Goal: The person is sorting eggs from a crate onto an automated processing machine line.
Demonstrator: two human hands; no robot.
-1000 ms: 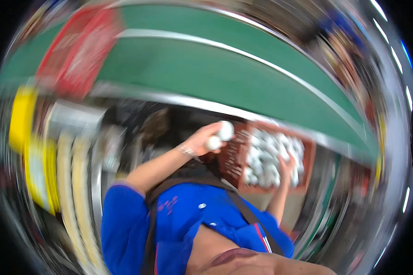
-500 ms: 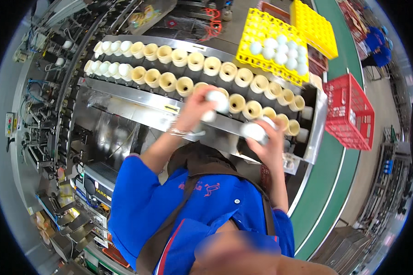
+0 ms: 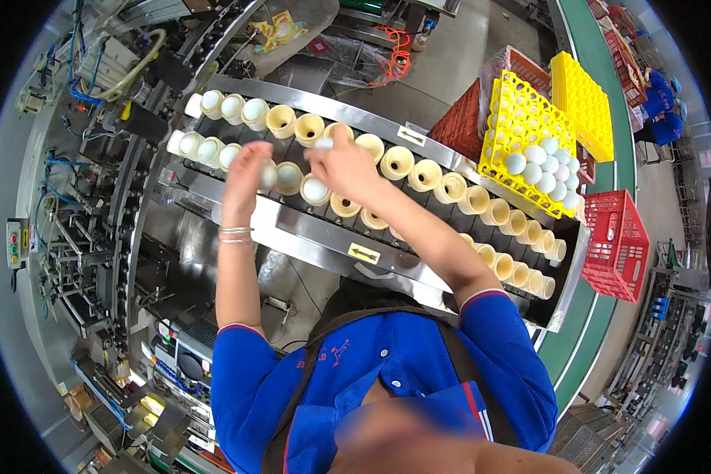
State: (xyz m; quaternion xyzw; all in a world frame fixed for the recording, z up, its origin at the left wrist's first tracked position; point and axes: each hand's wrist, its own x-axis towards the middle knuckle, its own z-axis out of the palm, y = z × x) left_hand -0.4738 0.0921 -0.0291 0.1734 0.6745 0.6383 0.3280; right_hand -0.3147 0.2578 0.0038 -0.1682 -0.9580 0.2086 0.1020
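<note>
Two rows of cream cups stand on a conveyor (image 3: 442, 201) in front of me. My left hand (image 3: 246, 175) is closed on a white egg (image 3: 268, 175) over the near row. Farther right, my right hand (image 3: 346, 164) reaches across to the far row, its fingers on another egg (image 3: 324, 143) at a cup there; the fingers partly cover it. Between my hands, a pale egg (image 3: 288, 175) and a white egg (image 3: 315, 189) sit in near-row cups. Eggs also fill several cups at the left end, such as a far-row egg (image 3: 254, 110).
A yellow egg tray (image 3: 507, 162) with several eggs rests beyond the conveyor's right part, with yellow trays (image 3: 583, 107) behind it. A red crate (image 3: 615, 245) stands on the green belt (image 3: 581, 332) at right. Metal rails edge the conveyor; machinery (image 3: 79, 261) lies left.
Both hands have moved left along the conveyor, the right one crossing to the far row. Two eggs now sit in near-row cups between them. The view has shifted too.
</note>
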